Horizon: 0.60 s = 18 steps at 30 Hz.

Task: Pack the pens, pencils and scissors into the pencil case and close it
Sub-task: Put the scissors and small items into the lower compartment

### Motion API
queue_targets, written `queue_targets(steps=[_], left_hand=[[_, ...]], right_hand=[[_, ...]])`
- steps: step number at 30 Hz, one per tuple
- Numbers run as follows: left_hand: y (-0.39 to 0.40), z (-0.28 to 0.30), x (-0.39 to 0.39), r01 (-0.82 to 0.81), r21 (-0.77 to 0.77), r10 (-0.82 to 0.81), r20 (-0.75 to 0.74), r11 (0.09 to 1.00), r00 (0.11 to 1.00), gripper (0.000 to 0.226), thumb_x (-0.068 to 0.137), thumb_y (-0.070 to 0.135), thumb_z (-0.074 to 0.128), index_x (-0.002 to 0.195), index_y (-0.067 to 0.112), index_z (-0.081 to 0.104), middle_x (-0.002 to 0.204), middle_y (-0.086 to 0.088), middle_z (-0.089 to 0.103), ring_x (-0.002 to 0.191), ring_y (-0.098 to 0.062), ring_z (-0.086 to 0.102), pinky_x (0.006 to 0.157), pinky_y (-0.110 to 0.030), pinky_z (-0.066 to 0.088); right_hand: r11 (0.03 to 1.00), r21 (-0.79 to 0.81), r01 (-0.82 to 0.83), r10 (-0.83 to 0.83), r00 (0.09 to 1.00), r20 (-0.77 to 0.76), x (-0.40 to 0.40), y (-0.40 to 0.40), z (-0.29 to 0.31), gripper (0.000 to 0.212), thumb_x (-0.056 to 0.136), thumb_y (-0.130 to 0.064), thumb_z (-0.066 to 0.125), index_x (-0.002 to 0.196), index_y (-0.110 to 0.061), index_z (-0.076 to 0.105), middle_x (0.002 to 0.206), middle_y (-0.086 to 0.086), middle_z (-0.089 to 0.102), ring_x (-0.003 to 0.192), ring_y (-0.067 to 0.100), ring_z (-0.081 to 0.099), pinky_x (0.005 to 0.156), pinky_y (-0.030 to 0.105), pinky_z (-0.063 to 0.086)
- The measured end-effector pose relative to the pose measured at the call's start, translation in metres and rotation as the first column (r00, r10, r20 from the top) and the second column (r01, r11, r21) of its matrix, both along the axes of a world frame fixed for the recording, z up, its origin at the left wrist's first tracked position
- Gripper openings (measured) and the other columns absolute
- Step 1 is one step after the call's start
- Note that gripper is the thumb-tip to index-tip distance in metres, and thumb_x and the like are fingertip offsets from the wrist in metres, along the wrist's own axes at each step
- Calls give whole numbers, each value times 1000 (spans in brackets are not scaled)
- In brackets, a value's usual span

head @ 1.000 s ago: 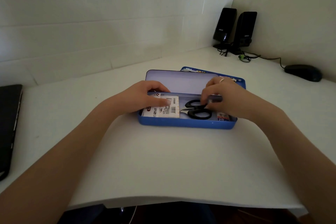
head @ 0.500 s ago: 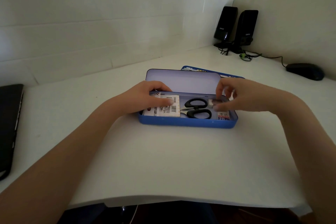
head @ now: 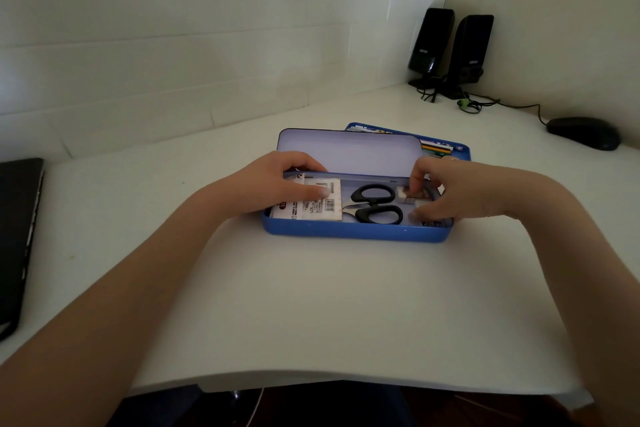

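Observation:
A blue tin pencil case (head: 353, 231) lies on the white desk with its lid (head: 349, 152) standing up at the back. Inside, black-handled scissors (head: 375, 203) lie in the middle with their blades under a white labelled packet (head: 311, 206) on the left. My left hand (head: 277, 187) rests flat on that packet, thumb on the label. My right hand (head: 450, 189) reaches into the case's right end, fingertips pinching a small grey block, an eraser (head: 410, 197). Behind the lid lies a second blue tray (head: 446, 146) with pencils in it.
Two black speakers (head: 450, 52) with cables stand in the far right corner, and a black mouse (head: 585, 132) lies beside them. A black laptop (head: 17, 236) sits at the left edge. The desk's front edge runs across the bottom.
My right hand moved from over the scissor handles to the case's right end and now pinches the small eraser. My left hand has stayed on the packet.

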<state>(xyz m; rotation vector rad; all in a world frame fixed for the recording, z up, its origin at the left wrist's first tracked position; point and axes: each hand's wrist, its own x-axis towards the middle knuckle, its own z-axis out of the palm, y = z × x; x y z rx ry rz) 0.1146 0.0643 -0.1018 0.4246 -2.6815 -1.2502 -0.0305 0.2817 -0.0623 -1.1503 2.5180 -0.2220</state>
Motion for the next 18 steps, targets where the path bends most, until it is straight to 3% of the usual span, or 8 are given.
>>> queue_targets(steps=[3, 7, 12, 16, 18], left_hand=[[0, 0, 0, 0, -1, 0, -3, 1000, 1000, 29, 81, 32, 70, 109, 30, 63, 87, 15, 65, 61, 10, 61, 56, -4, 45], [0, 0, 0, -2, -7, 2, -1, 1000, 1000, 30, 80, 33, 70, 109, 30, 63, 87, 15, 65, 61, 10, 61, 57, -4, 45], [-1, -1, 0, -1, -17, 1, -1, 1000, 1000, 30, 80, 35, 69, 109, 31, 63, 91, 14, 66, 64, 10, 61, 59, -4, 46], [0, 0, 0, 0, -7, -1, -9, 1000, 1000, 29, 81, 32, 69, 109, 30, 63, 90, 14, 66, 63, 11, 61, 58, -4, 46], [-1, 0, 0, 4, -1, -4, -13, 1000, 1000, 29, 80, 31, 70, 108, 29, 63, 89, 14, 65, 62, 11, 61, 58, -4, 45]], right_hand=[[1000, 0, -11, 11, 999, 32, 1, 3, 3, 39, 76, -40, 71, 104, -28, 48, 111, 0, 44, 84, 13, 52, 61, 17, 45], [998, 52, -42, 43, 999, -8, -1, 2, 0, 43, 75, -40, 72, 107, -31, 46, 115, 1, 43, 98, 20, 52, 80, 29, 47], [997, 9, -77, 77, 997, -13, 0, 4, 2, 37, 76, -39, 71, 104, -32, 49, 103, -4, 46, 81, 11, 51, 68, 20, 43], [966, -230, -113, 104, 993, -54, 2, -3, 0, 22, 76, -44, 69, 91, -32, 59, 86, -2, 54, 72, 11, 52, 64, 23, 44], [935, -305, -182, 164, 983, -85, 8, -9, -2, 18, 76, -40, 70, 91, -34, 61, 78, -4, 48, 67, 8, 47, 59, 16, 39]])
